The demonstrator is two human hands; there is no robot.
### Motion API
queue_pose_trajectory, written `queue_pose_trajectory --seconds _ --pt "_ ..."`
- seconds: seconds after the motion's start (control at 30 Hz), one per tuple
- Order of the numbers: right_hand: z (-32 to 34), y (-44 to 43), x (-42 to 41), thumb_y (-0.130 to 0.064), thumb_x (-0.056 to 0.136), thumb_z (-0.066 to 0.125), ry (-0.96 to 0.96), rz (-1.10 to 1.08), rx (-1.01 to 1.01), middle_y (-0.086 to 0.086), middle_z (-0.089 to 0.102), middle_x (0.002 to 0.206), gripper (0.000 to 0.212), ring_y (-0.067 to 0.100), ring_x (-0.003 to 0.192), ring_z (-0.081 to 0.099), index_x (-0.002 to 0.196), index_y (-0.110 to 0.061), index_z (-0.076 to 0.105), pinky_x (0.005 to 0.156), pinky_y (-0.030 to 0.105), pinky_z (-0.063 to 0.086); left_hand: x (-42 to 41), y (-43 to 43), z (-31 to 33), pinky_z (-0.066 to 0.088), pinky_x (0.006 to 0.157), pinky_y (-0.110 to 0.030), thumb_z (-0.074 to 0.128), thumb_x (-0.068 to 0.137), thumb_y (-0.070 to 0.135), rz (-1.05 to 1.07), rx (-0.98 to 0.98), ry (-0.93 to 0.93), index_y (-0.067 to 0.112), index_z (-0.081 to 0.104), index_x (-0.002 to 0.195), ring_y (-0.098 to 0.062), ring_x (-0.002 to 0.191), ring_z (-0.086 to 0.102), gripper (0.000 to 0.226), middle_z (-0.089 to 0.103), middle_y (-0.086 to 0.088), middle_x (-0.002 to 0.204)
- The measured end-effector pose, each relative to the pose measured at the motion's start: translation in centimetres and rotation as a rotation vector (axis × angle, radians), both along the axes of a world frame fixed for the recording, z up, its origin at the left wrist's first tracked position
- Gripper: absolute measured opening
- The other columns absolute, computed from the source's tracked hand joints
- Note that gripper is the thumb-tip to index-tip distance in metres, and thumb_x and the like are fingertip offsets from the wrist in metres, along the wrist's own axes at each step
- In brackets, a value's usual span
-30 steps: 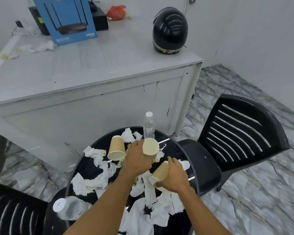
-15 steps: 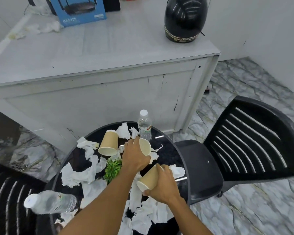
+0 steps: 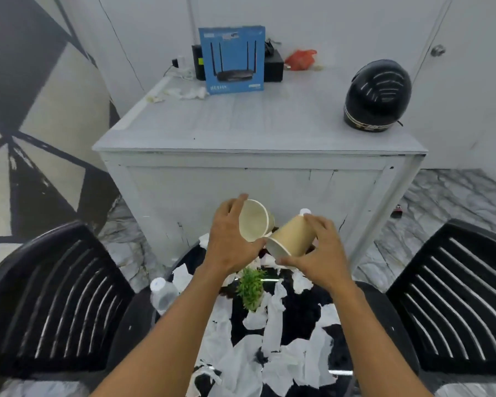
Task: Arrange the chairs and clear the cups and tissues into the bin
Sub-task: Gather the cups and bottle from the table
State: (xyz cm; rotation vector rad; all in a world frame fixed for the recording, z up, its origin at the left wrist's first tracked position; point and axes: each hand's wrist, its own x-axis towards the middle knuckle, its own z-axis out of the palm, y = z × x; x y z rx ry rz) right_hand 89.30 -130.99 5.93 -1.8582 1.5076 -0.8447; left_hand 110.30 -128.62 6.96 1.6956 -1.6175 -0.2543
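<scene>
My left hand point(image 3: 229, 239) grips a paper cup point(image 3: 254, 223) with its white inside turned toward me. My right hand point(image 3: 318, 253) holds a second tan paper cup point(image 3: 294, 239) tilted on its side, its mouth pointing at the first cup's rim. Both cups are lifted above the round black table point(image 3: 304, 308), which is strewn with crumpled white tissues point(image 3: 272, 333). A black slatted chair point(image 3: 49, 305) stands at the left and another black chair point(image 3: 455, 299) at the right. No bin is in view.
A small green plant point(image 3: 251, 287) and a lying water bottle point(image 3: 162, 293) are on the table; another bottle's cap point(image 3: 305, 211) peeks behind my right hand. Behind stands a white cabinet point(image 3: 258, 173) bearing a black helmet point(image 3: 377, 96) and a blue router box point(image 3: 232, 60).
Both hands have lifted their cups off the table and brought them together. The view has swung so the left chair and the cabinet front now show squarely.
</scene>
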Motion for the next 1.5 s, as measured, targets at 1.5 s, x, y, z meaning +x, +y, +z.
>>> queue_pose_trajectory --seconds 1.5 --pt "-6.7 47.9 75.2 -0.046 0.053 0.091 0.386 1.730 0.073 -0.003 0.033 0.148 0.095 0.023 0.128 0.043 0.136 -0.025 0.050 0.102 0.035 0.042 49.3 65.1 -9.1 0.041 0.101 -0.036 0.086 0.055 0.050 1.669 0.286 0.226 0.029 0.034 0.142 -0.017 0.131 0.036 0.103 0.040 0.008 0.139"
